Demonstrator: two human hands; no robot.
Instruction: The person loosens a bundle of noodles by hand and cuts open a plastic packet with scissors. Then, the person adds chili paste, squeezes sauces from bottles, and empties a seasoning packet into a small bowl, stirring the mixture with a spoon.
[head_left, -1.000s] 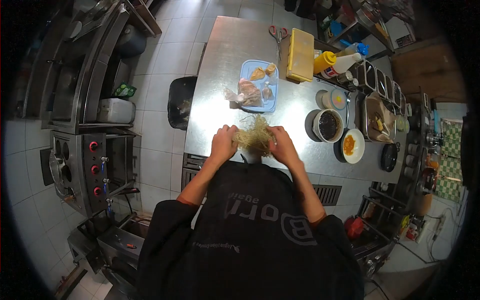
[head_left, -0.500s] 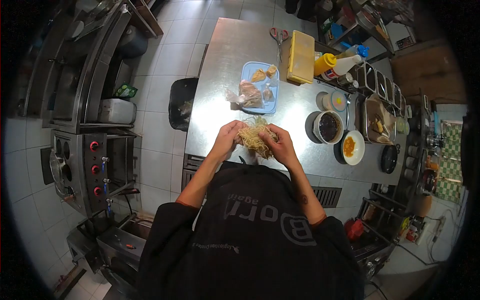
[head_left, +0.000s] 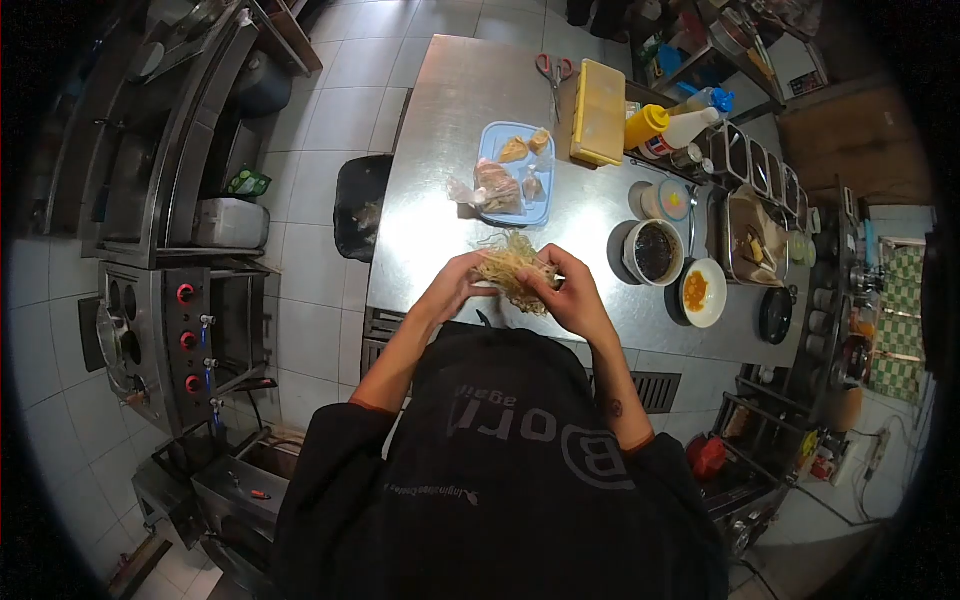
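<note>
A loose tangle of thin, pale yellow noodles (head_left: 517, 265) is held up between both hands, close to my body at the near edge of the steel table (head_left: 420, 190). My left hand (head_left: 455, 287) grips the tangle from its left side. On the other side, my right hand (head_left: 570, 290) has its thumb pressed onto the strands, with the remaining fingers around them. Just beyond the hands lies a light blue tray (head_left: 540, 208). It carries a knotted plastic bag of pinkish-brown food (head_left: 497, 188), a smaller bag (head_left: 533, 183) and tan pieces (head_left: 513, 150).
To the right stand a bowl of dark liquid (head_left: 655, 252) and a white bowl with orange liquid (head_left: 697, 293). Scissors (head_left: 555, 80), a yellow box (head_left: 600, 112) and squeeze bottles (head_left: 648, 126) are farther back. A black bin (head_left: 360, 205) stands left of the table, and a stove (head_left: 165, 340) farther left.
The noodle tangle has been turned and bunched a little in my hands. My left fingers have shifted beneath it, and my right hand has moved slightly right.
</note>
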